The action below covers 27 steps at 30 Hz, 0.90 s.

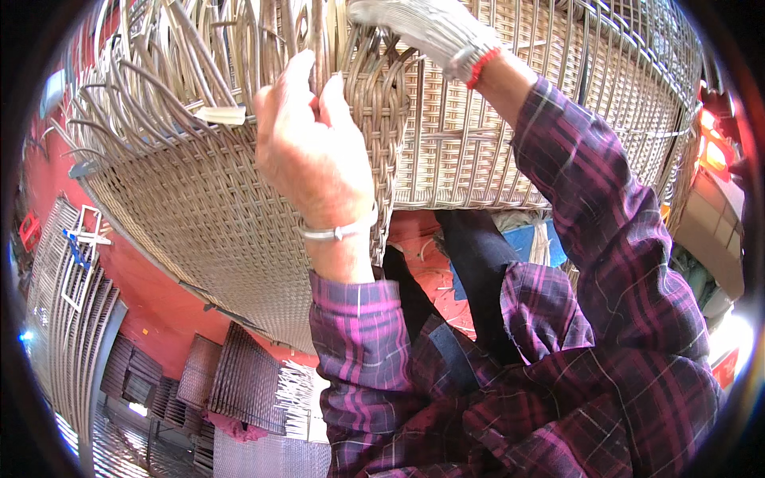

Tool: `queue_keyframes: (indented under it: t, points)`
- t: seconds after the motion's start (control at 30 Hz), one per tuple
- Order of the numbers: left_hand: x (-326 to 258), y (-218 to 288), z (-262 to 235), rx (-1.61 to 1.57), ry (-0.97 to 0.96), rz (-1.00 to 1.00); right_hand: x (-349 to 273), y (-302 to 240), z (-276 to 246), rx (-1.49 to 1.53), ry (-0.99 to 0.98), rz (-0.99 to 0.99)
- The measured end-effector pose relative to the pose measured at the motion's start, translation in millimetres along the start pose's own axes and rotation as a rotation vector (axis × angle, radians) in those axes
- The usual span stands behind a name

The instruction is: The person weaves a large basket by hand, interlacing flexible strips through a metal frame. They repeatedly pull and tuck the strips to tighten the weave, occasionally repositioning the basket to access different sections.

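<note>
A large piece of woven wicker furniture fills the upper half of the view, its loose strand ends bristling upward at the far left. My left hand, bare with a metal bangle at the wrist, has its thumb and forefinger closed about an upright wicker strand. At the top edge, just right of it, my right hand wears a whitish glove. Its fingers are bent together over the strands beside a thick braided edge; what they grip is hidden. A pale flat strip lies among the loose ends.
An openwork wicker panel with bare ribs spreads across the upper right. Below left, stacked woven panels and slatted metal racks stand by the red floor. Blue cloth lies near my legs.
</note>
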<state>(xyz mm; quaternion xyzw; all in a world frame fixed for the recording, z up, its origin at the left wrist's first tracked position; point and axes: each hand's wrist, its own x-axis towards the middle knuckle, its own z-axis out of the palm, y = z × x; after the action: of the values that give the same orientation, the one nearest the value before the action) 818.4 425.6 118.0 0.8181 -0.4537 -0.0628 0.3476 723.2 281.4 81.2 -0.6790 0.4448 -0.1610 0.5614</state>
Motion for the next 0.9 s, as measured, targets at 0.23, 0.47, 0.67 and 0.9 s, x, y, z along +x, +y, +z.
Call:
queue_keyframes:
  t: [0.23,0.47,0.67,0.9]
  points:
    - [16,5,-3,0.184,-0.136,0.056,-28,-22,2,-0.239,0.192,-0.720]
    - [25,-5,-8,-0.086,-0.095,0.086,-39,-24,2,-0.165,0.078,-0.595]
    - [-19,-10,-33,-0.696,-0.141,-0.417,-29,-24,8,-0.688,-0.110,-0.683]
    - [-20,-8,-35,-0.323,-0.245,-0.435,-12,-13,14,-0.516,-0.313,-0.499]
